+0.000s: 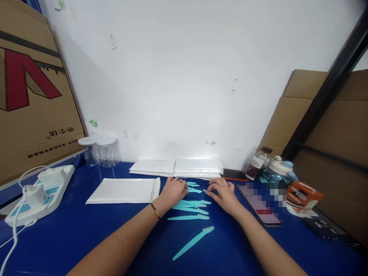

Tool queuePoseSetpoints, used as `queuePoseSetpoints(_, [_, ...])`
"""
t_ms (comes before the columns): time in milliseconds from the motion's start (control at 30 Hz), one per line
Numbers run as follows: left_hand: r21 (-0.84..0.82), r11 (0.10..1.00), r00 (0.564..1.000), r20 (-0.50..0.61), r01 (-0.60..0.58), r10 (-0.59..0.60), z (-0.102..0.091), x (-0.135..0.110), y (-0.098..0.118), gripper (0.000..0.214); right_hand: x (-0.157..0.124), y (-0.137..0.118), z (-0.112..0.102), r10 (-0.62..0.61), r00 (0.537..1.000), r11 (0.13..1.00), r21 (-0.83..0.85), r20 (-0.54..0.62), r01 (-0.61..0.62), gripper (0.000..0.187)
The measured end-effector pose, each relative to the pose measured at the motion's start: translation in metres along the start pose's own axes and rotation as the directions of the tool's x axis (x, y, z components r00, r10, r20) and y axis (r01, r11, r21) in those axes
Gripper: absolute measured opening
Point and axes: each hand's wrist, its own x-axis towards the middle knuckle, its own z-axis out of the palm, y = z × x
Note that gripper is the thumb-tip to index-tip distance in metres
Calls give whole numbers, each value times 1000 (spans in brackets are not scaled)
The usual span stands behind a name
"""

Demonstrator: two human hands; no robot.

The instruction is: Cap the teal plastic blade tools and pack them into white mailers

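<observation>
Several slim teal plastic razors lie on the blue table between my hands. One more razor lies apart, nearer to me. My left hand rests knuckles up at the left of the pile, fingers curled over the razor ends. My right hand sits at the right, its fingertips pinched on a small pale piece that looks like a razor tip. A thin bracelet rings my left wrist.
A white padded envelope lies left of my hands; stacks of more envelopes sit by the wall. A power strip with chargers is far left, clear jars behind. Phones, bottles and an orange box crowd the right.
</observation>
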Motion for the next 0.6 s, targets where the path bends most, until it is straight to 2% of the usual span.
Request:
queuePoseSetpoints(300, [7, 999, 998, -35, -49, 49, 2, -2, 8, 16, 1, -12, 0, -57, 998, 997, -59, -19, 55, 7])
queuePoseSetpoints(467, [29, 999, 998, -40, -40, 41, 0, -4, 8, 14, 1, -12, -3, -38, 998, 996, -81, -48, 34, 8])
queuePoseSetpoints(600, [25, 999, 999, -29, -33, 34, -3, -4, 9, 15, 1, -16, -3, -63, 998, 995, -74, -24, 61, 6])
